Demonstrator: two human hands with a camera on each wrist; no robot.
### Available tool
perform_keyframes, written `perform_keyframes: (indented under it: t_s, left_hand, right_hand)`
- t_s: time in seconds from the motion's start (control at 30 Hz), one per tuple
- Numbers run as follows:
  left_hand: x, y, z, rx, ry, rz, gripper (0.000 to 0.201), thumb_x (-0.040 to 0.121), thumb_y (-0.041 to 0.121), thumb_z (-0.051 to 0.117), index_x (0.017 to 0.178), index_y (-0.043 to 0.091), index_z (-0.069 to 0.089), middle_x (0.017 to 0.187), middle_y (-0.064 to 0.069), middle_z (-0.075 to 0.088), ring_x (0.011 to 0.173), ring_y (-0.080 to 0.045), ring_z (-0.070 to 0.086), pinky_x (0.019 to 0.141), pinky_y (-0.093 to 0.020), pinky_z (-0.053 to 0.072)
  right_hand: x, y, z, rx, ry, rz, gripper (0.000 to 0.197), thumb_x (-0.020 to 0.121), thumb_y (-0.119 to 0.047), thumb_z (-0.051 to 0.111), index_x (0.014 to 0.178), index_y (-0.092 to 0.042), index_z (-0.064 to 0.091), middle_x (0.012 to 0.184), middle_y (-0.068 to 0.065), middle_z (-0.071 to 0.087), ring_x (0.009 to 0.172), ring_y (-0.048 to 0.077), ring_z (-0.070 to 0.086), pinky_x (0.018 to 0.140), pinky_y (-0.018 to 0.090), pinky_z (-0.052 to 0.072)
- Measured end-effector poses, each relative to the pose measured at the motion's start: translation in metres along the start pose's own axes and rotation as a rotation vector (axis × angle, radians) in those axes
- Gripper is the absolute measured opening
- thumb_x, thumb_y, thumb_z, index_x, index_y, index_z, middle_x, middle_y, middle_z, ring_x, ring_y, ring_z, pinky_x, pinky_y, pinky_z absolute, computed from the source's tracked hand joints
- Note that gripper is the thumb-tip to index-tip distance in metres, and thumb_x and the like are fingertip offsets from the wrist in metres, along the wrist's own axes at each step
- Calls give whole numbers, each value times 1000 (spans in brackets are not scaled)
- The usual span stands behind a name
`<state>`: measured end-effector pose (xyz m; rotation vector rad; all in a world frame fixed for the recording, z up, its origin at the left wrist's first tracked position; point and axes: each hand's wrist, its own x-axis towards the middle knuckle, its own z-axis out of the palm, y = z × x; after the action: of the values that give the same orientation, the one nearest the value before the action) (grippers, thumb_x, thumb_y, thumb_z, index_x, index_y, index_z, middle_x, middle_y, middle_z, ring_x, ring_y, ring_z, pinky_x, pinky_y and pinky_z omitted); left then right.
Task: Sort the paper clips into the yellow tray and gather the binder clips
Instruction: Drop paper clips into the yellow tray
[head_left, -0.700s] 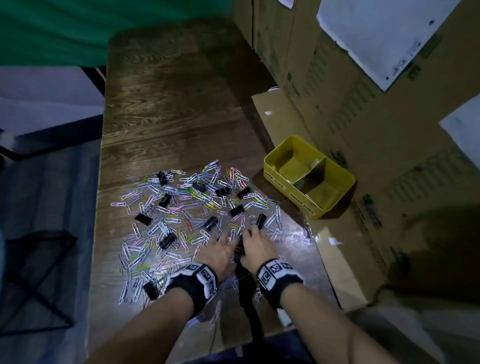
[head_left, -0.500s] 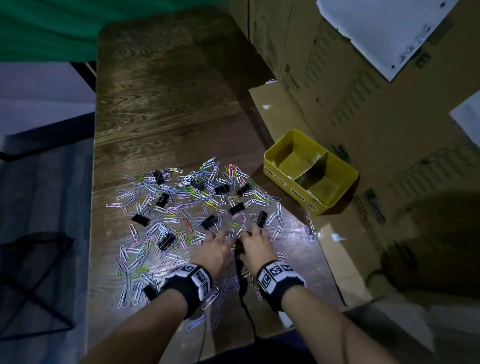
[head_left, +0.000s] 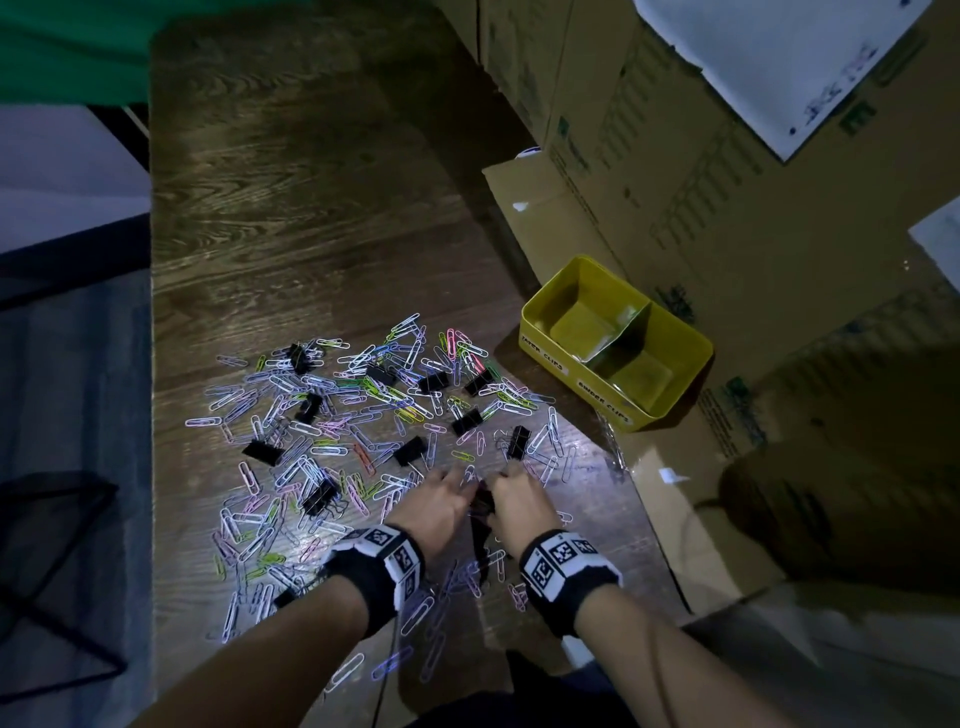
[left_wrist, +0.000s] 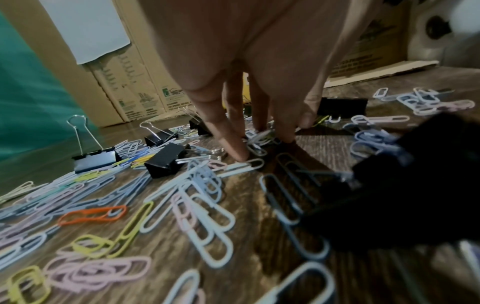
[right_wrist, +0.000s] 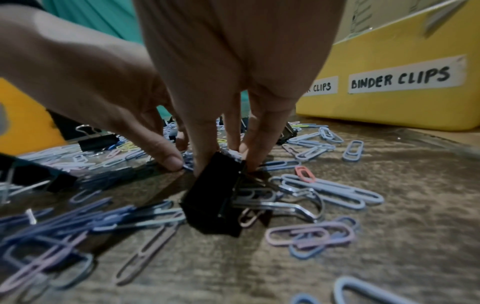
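Observation:
Many coloured paper clips (head_left: 332, 431) and several black binder clips (head_left: 410, 449) lie scattered on the wooden table (head_left: 291, 208). The yellow two-compartment tray (head_left: 540, 340) stands to the right, with labels on its front. My right hand (right_wrist: 226, 162) pinches the top edge of a black binder clip (right_wrist: 213, 197), which is tilted with its lower end near the table. Close beside it, my left hand (left_wrist: 262, 144) has its fingertips (left_wrist: 240, 153) down on the wood round a small bunch of paper clips (left_wrist: 257, 138). Both hands meet at the pile's near edge in the head view.
Cardboard boxes (head_left: 701, 182) rise along the table's right side, behind the tray, and a cardboard flap (head_left: 670, 499) lies flat at the near right. The table's left edge (head_left: 151, 364) drops to the floor. Black cables (head_left: 480, 540) run under my wrists.
Both hands have stayed together at the near edge of the pile, with the fingers creeping slightly forward. The head view has shifted a little.

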<state>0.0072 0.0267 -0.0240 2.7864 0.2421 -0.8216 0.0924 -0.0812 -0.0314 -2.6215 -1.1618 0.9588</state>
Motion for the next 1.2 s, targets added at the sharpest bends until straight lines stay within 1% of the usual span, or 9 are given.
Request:
perform_keyframes:
  t_s: [0.17, 0.4, 0.57, 0.63, 0.7, 0.8, 0.9, 1.03, 1.2]
  left_hand:
    - [-1, -9, 2, 77, 78, 63, 33, 96, 7, 38, 128, 2, 42, 138, -17, 41, 130, -28, 34, 107, -33, 29]
    - [4, -15, 1, -300, 100, -70, 24, 91, 16, 49, 114, 10, 55, 112, -6, 60, 98, -21, 59, 88, -27, 49]
    - [-1, -30, 1, -469, 206, -74, 12, 80, 26, 71, 82, 19, 61, 81, 6, 59, 70, -5, 54, 65, -8, 39]
    - [-4, -36, -2, -562, 217, -103, 20, 76, 17, 74, 71, 26, 56, 76, 10, 57, 67, 1, 51, 64, -9, 44]
    - [-7, -41, -8, -714, 193, -171, 22, 76, 6, 71, 70, 24, 61, 78, 5, 61, 68, -7, 56, 66, -16, 51]
    - [-4, -46, -35, -983, 189, -231, 19, 76, 3, 70, 71, 21, 66, 76, -1, 64, 63, -11, 54, 58, -25, 51]
    - [16, -44, -87, -1070, 344, -133, 24, 73, 4, 74, 67, 26, 66, 74, 5, 68, 71, -10, 61, 74, -29, 52]
    - [68, -21, -161, -1043, 510, 8, 32, 67, -3, 74, 61, 26, 62, 59, 12, 58, 55, -1, 52, 57, -17, 44]
    - [139, 17, -200, -874, 578, -60, 23, 68, 1, 72, 67, 22, 62, 60, 10, 58, 54, 0, 50, 54, -8, 39]
  right_hand:
    - [5, -1, 3, -7, -52, -10, 24, 88, 1, 56, 111, -3, 61, 114, 16, 59, 100, 29, 60, 87, 38, 53]
    - [11, 11, -4, 264, -78, 30, 22, 83, -11, 69, 105, -11, 69, 105, 9, 66, 88, 20, 64, 81, 28, 55]
    - [8, 21, -14, 491, -41, 76, 29, 83, -13, 71, 111, -8, 67, 101, 5, 69, 86, 15, 64, 78, 22, 55]
    - [6, 26, -18, 632, 7, 120, 35, 81, -16, 73, 115, -10, 66, 95, -1, 67, 83, 10, 64, 69, 14, 53]
    - [3, 29, -25, 764, 48, 146, 38, 79, -16, 76, 115, -10, 65, 88, -7, 64, 81, 7, 62, 64, 9, 49]
    - [-6, 31, -46, 981, 112, 147, 37, 76, -13, 76, 111, -8, 66, 88, -4, 67, 83, 16, 66, 67, 16, 54]
    - [-10, 33, -75, 1110, 243, 146, 32, 74, -12, 78, 103, -14, 68, 85, -8, 69, 82, 11, 67, 73, 21, 57]
    - [-6, 39, -118, 1238, 415, 126, 33, 67, -13, 83, 98, -12, 72, 87, 2, 75, 86, 22, 71, 81, 40, 58]
    - [19, 55, -178, 1152, 637, 78, 24, 69, -7, 82, 74, -26, 69, 79, -2, 73, 74, 15, 67, 80, 38, 58]
